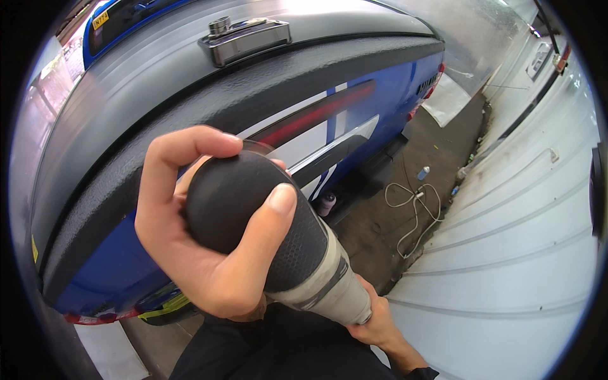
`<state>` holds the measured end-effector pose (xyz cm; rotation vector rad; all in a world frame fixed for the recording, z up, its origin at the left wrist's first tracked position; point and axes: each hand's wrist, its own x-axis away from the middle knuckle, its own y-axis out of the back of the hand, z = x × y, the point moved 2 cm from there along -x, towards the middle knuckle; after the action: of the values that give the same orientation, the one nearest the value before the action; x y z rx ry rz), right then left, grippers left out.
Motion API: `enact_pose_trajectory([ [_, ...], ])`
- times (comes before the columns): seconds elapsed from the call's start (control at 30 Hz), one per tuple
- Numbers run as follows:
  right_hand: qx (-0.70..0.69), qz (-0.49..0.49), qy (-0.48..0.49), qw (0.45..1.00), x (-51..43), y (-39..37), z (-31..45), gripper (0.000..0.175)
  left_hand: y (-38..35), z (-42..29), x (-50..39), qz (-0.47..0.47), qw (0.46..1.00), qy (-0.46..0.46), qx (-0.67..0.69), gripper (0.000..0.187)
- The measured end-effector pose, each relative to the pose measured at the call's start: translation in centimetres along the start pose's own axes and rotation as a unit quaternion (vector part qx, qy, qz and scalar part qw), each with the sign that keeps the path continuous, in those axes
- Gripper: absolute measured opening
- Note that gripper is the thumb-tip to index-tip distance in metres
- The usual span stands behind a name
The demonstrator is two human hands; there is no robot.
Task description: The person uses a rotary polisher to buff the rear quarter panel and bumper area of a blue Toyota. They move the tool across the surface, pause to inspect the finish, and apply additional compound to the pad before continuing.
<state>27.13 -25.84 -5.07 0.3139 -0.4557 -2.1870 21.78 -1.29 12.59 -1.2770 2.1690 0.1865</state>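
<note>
My left hand [213,280] wraps around the rounded black head of a handheld power tool [308,251] that looks like a polisher, thumb on one side and fingers curled over the other. The tool's grey, scuffed body slants down to the right, where my right hand [375,316] grips its rear end. Its working face is hidden. Beyond it stretches the blue tailgate [304,137] of a pickup truck, with a dark red light strip [318,118] and a chrome-edged trim piece [337,147]. Textured black trim [190,102] runs along its top.
A shiny metal box-like piece with a round knob [249,40] sits on the grey cover [156,52]. A bottle [327,203] stands by the bumper. On the floor lie a looped pale cable [417,223] and a blue bottle [423,172]. A white corrugated wall [498,247] rises at right.
</note>
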Motion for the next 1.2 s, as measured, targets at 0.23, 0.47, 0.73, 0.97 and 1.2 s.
enact_pose_trajectory([
  [0.23,-0.02,0.022,0.01,1.0,-4.8,8.2,-5.5,0.091,-9.3,3.2,-1.3,0.01,0.999,-0.022,-0.032,0.047],
  [0.47,-0.043,0.022,0.006,0.999,-8.5,16.3,-9.7,0.088,-18.9,6.8,-3.4,0.024,0.999,-0.037,-0.029,0.042],
  [0.73,-0.052,-0.035,-0.017,0.998,-11.2,21.3,-12.8,0.067,-25.6,10.4,-6.1,0.11,0.986,-0.094,-0.082,0.039],
  [0.97,-0.068,-0.105,-0.006,0.992,-12.1,22.6,-17.7,0.061,-31.3,12.7,-7.3,0.15,0.98,-0.07,-0.112,0.038],
  [1.2,-0.086,-0.059,-0.053,0.993,-11.4,20.1,-18.0,0.069,-28.5,11.8,-6.7,0.129,0.978,-0.099,-0.134,0.04],
])
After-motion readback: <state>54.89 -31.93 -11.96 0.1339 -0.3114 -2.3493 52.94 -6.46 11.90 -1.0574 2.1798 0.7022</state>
